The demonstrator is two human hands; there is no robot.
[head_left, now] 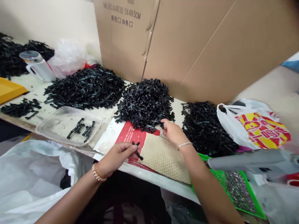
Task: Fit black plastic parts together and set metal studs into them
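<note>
My left hand (116,157) pinches a small black plastic piece (137,150) over the front of the table, above a beige honeycomb mat (163,157). My right hand (171,130) reaches into the near edge of the middle heap of black plastic pieces (144,104), fingers curled on the parts there; what they grip is hidden. A second heap (86,87) lies to the left and a third heap (205,127) to the right. A clear plastic tray (58,119) at the left front holds a few assembled black pieces (81,128).
A cardboard box (198,40) stands behind the heaps. A white printed plastic bag (257,127) lies at right, a green tray of small metal parts (235,186) at front right beside a grey tool (252,160). A white jug (38,67) and yellow tray (9,88) sit at left.
</note>
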